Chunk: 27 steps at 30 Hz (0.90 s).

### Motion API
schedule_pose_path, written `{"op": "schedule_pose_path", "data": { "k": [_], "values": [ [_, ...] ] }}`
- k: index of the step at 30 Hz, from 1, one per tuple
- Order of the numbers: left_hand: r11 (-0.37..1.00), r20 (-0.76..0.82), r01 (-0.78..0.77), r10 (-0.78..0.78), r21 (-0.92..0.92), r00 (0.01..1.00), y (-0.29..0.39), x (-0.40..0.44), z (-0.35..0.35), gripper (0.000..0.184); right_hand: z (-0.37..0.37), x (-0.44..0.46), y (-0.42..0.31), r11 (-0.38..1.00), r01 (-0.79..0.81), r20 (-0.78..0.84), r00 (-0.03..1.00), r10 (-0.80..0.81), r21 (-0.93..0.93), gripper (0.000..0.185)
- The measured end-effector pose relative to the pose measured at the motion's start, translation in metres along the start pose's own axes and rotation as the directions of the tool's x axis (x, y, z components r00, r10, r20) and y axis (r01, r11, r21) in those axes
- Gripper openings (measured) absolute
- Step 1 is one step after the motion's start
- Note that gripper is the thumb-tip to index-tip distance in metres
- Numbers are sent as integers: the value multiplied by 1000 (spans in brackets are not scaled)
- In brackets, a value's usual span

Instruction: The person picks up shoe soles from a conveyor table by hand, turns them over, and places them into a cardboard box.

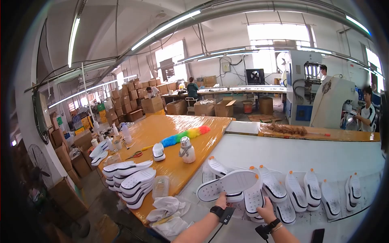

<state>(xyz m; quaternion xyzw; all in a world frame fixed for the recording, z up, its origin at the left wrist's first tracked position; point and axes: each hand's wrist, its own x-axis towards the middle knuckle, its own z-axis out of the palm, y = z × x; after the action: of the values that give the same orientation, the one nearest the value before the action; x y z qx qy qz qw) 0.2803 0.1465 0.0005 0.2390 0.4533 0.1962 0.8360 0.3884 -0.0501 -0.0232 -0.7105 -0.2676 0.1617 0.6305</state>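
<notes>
Stacked cardboard boxes [125, 97] and fluorescent tubes fill a wide workshop, with co-workers well back behind two joined tables. One is a brown tabletop under glossy clear film [142, 128]; the other is a broad white worktop [324, 152], nearer the hands.

Over the white worktop, the left hand [221, 200] grips a large white shoe sole with small holes and a dark edge line [227, 185] by its lower edge, fingers closed on it. It lies tilted nearly sideways, overlapping other soles in view. The right hand [266, 211] pinches the right edge of a second white perforated sole with an orange tip [254, 197], which points away from the wearer.

To the right, more white soles with orange tabs [312, 188] lie in a loose row. A black phone-like slab [318, 235] rests near the front edge.

Left of the hands are a crumpled white cloth [170, 207], a clear plastic tub [161, 187] and a pile of white soles [135, 183]. Beyond stand a pale bottle with a metallic cap [187, 153] and a rainbow-coloured fluffy duster [184, 137], lying flat.
</notes>
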Motion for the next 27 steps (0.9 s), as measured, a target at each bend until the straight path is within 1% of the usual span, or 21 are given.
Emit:
{"op": "schedule_pose_path", "data": {
  "k": [1, 2, 5, 6, 7, 9, 10, 11, 12, 13, 15, 16, 17, 18, 19, 20, 21, 22, 24, 25, 27],
  "values": [
    [1000, 29, 21, -21, 2, 999, -6, -7, -5, 26, -6, -8, 2, 999, 19, 22, 1000, -20, 49, 62],
    [999, 60, 42, -43, 6, 997, -13, -14, -9, 27, -16, -28, -23, 989, -37, 81, 996, 26, 146, 65],
    [991, 88, 136, -133, -18, 987, -36, -67, -18, 30, -46, -77, -42, 998, 68, 96, 993, -66, -14, 66],
    [988, 113, 152, -148, -27, 983, -45, -91, -25, 31, -55, -99, -50, 995, 98, 57, 994, -97, -6, 66],
    [985, 137, 168, -162, -36, 977, -51, -108, -33, 31, -65, -122, -67, 995, 68, 89, 993, -74, 71, 66],
    [964, 353, 266, -256, 22, 900, -72, -119, -77, 30, -83, -167, -91, 991, -30, 148, 989, 10, 131, 66],
    [963, 294, 269, -266, 31, 918, -75, -158, -77, 32, -93, -186, -95, 976, -51, 145, 989, 20, 210, 59],
    [952, 293, 301, -302, 52, 907, -73, -188, -79, 33, -102, -206, -94, 954, -73, 144, 989, 32, 289, 54],
    [949, 321, 307, -313, 69, 894, -77, -188, -99, 21, -107, -221, -88, 925, -98, 143, 989, 48, 367, 48],
    [946, 347, 312, -323, 88, 880, -83, -184, -125, 16, -115, -229, -77, 904, -155, 158, 983, 98, 399, 52],
    [990, 464, 104, -137, 97, 875, -86, -177, -166, 15, -133, -239, -58, 850, -258, 188, 963, 190, 460, 60],
    [996, 521, -3, -46, 92, 852, -85, -171, -186, 16, -136, -244, -62, 866, -212, 146, 976, 162, 452, 55],
    [995, 459, -73, 32, 72, 888, -82, -163, -206, 17, -139, -245, -65, 870, -187, 122, 982, 147, 456, 53],
    [917, 365, -295, 187, 267, 912, -76, -170, -207, 14, -143, -244, -68, 872, -165, 97, 986, 135, 460, 51],
    [813, 353, -413, 276, 410, 894, -69, -178, -207, 10, -145, -246, -70, 873, -146, 71, 989, 128, 465, 50],
    [674, 339, -496, 363, 548, 868, -61, -189, -203, 8, -141, -239, -65, 837, -107, -21, 990, 140, 537, 63],
    [583, 382, -531, 370, 615, 847, -44, -212, -186, 5, -140, -234, -61, 846, -80, -42, 992, 120, 528, 62],
    [483, 427, -564, 370, 670, 825, -30, -230, -170, 8, -141, -228, -57, 854, -52, -64, 993, 99, 518, 61],
    [154, 529, -663, 485, 732, 696, -12, -244, -150, 21, -139, -220, -68, 851, -11, -81, 995, 63, 525, 61],
    [-19, 588, -678, 516, 735, 623, -6, -250, -139, 28, -135, -215, -81, 839, 0, -77, 996, 50, 544, 61],
    [64, 643, -825, 593, 562, 485, -1, -266, -106, 40, -129, -207, -100, 814, 17, -69, 997, 29, 580, 60]
  ]
}}
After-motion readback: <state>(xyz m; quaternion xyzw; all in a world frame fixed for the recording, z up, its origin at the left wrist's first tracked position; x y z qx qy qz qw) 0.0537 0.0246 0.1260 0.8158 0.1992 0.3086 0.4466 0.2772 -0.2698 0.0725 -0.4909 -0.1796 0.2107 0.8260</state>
